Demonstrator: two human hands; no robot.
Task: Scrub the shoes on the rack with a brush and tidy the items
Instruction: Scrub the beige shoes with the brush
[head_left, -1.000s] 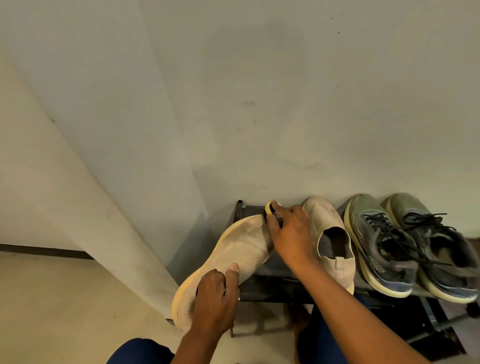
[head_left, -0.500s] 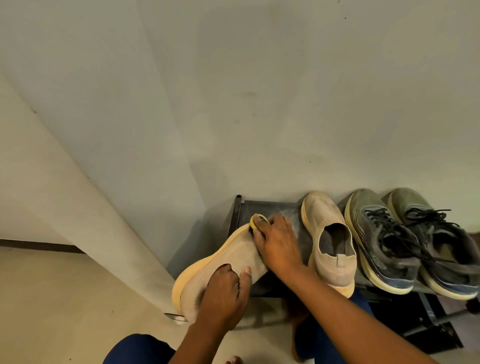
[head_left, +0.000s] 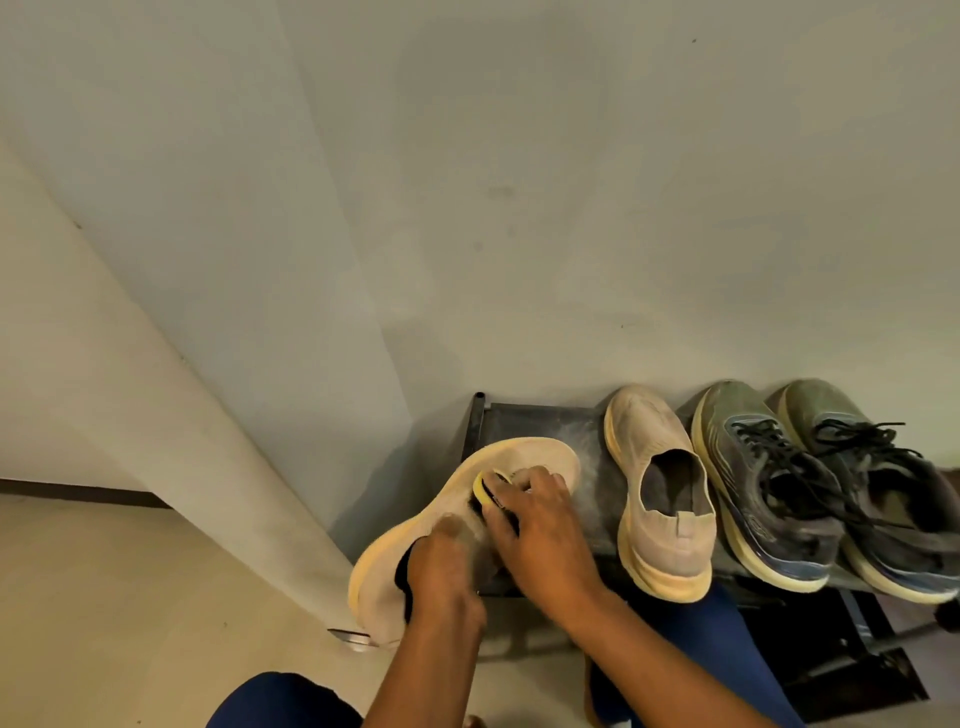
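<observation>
Head view. Lower centre of frame: left hand (head_left: 441, 566) grips the heel end of a beige slip-on shoe (head_left: 415, 519), fingers curled into its opening; the shoe is tilted on its side, toe over the left end of the dark rack (head_left: 524, 421). Right hand (head_left: 540, 530) is curled round a yellow and black brush (head_left: 488, 491), pressed against the shoe's upper.

Right of the hands, on the rack's top shelf: second beige shoe (head_left: 662, 493) upright, toe to the wall. Further right, two grey laced trainers (head_left: 769, 483) side by side, touching. Blue trouser legs (head_left: 711, 639) along the lower edge.
</observation>
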